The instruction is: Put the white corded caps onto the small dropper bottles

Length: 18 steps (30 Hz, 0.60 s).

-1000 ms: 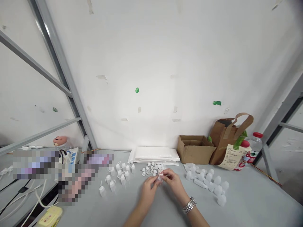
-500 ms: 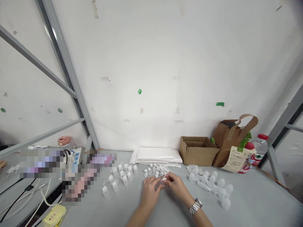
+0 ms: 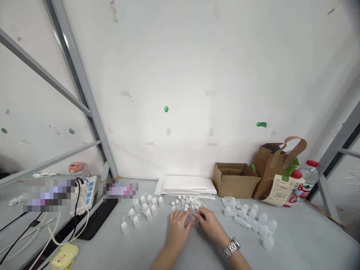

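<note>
Over the last second your hands have dropped closer to the counter [image 3: 305,240], and they now work just in front of the heap of small white ring-tethered caps [image 3: 185,202]. Your left hand [image 3: 177,229] and right hand [image 3: 210,225] meet around a small translucent plastic piece [image 3: 192,219], which sits between them just above the counter. The fingers of both hands curl inward and appear to pinch it, though the piece is small and partly hidden, so you can't be sure of its exact shape. A steel wristwatch [image 3: 232,247] sits on your right wrist.

To your left stand white dropper bottles [image 3: 143,210], and to your right lies a cluster of frosted bottle bodies [image 3: 249,217]. Behind the caps is a stack of white padded envelopes [image 3: 185,184]. Further right, an open cardboard box [image 3: 234,183] shows no contents from this angle. Beside it stand a kraft paper bag [image 3: 267,174] and a red-capped plastic water bottle [image 3: 309,180], partly filled.
</note>
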Available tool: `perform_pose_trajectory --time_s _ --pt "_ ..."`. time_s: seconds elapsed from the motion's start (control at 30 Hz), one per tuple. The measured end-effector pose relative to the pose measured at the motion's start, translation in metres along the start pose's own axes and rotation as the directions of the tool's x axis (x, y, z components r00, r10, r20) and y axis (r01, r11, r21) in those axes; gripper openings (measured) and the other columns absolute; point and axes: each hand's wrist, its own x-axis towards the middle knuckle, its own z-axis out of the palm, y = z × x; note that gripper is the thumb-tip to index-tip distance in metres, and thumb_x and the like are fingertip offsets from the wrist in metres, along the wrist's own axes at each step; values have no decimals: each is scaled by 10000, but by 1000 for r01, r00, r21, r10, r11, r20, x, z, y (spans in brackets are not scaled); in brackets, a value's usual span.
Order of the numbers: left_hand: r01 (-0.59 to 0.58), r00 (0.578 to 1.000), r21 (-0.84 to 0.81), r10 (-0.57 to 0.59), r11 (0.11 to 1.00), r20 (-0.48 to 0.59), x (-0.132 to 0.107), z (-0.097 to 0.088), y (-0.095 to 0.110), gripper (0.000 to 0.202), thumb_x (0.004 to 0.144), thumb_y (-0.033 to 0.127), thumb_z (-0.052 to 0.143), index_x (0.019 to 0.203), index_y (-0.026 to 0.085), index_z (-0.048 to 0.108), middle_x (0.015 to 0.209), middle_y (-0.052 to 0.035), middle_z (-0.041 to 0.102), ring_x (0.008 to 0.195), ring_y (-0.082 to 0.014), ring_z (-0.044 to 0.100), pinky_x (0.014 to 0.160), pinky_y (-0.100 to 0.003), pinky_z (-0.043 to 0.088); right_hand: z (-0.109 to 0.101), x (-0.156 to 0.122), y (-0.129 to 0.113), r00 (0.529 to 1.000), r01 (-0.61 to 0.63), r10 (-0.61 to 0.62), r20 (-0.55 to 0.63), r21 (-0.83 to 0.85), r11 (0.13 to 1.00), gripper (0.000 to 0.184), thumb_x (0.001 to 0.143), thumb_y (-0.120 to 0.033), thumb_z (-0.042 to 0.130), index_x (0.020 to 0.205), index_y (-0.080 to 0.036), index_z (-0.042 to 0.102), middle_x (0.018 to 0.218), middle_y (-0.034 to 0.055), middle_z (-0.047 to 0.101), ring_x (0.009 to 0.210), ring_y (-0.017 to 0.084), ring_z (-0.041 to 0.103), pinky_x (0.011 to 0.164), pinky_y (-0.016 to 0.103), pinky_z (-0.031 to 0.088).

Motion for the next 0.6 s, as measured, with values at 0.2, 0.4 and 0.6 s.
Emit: perform_pose_trajectory --time_s 0.2,0.4,0.6 --pt "16 1000 16 -15 1000 -2 0 0 -1 330 778 230 569 1105 238 612 865 -39 709 850 -216 615 837 -434 438 1 -1 2 999 32 -33 21 50 998 112 785 -293 521 783 -199 582 698 -4 613 647 166 535 622 254 407" --pt "-47 997 95 53 994 -59 -1 2 -4 283 790 192 536 1048 258 633 856 -29 697 850 -210 610 833 -420 445 0 -4 -1 995 92 -91 44 -19 996 82 785 -215 480 750 -213 555 706 -4 616 661 168 540 631 254 397" --pt "-102 989 156 117 982 -93 -4 3 -2 327 760 120 514 1044 239 626 838 -35 679 837 -219 598 844 -440 432 10 -2 0 999 35 -35 16 -32 999 322 856 -369 409 595 -205 501 584 -11 568 579 156 498 567 248 365"
